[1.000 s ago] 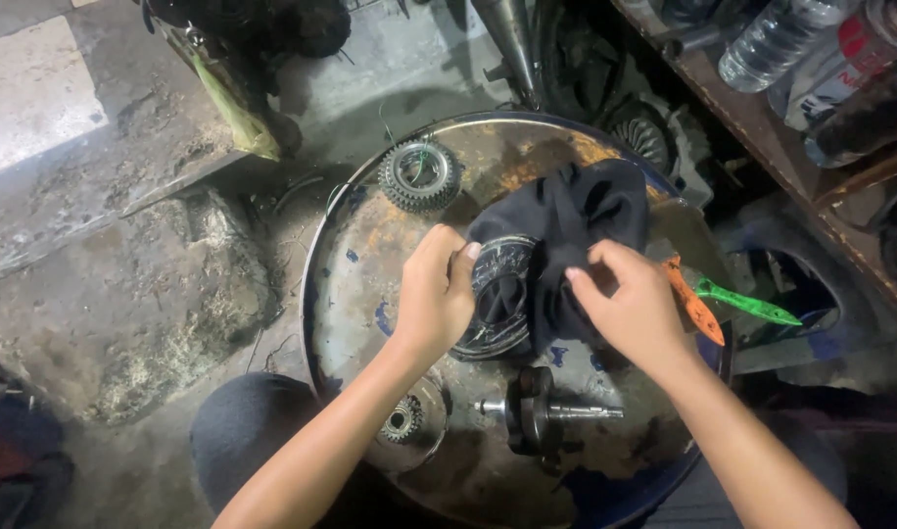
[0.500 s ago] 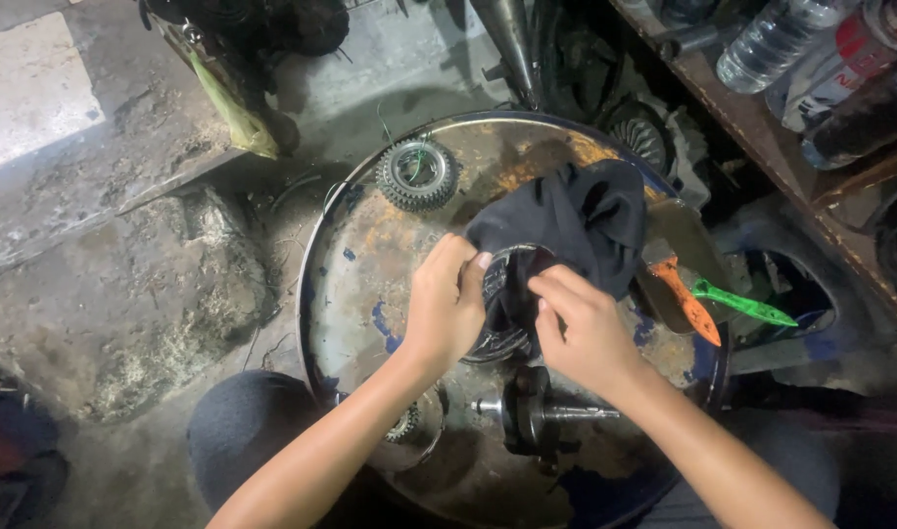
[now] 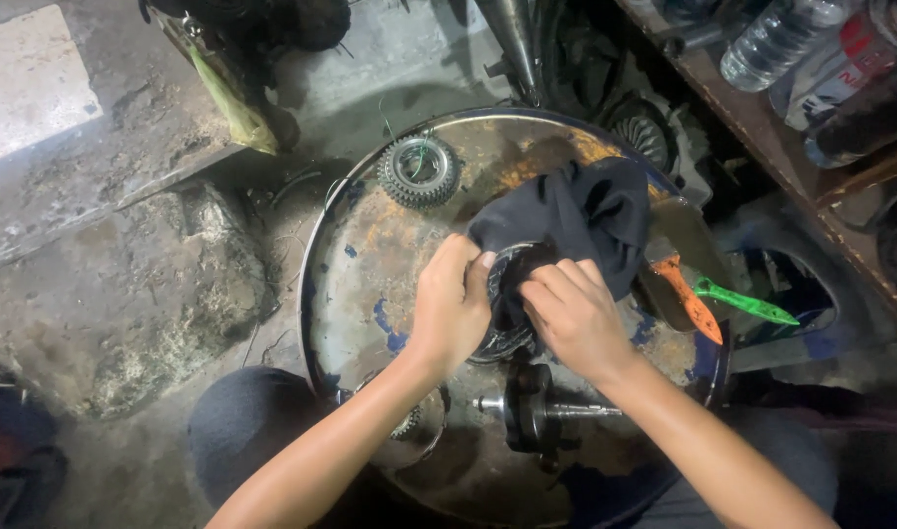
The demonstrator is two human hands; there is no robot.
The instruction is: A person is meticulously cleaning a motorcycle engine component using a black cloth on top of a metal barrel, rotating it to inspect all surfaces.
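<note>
Hands gripping dark cloth, round part

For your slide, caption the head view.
Both hands, left hand and right hand, wipe a round part with a dark cloth.

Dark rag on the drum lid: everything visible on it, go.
The rag is dark, soft cloth, crumpled and draped over a round black part on the rusty drum lid. Its lower edge is tucked into the part's hollow. The right hand presses it in; the left hand holds the part's rim, fingertips touching cloth.
</note>
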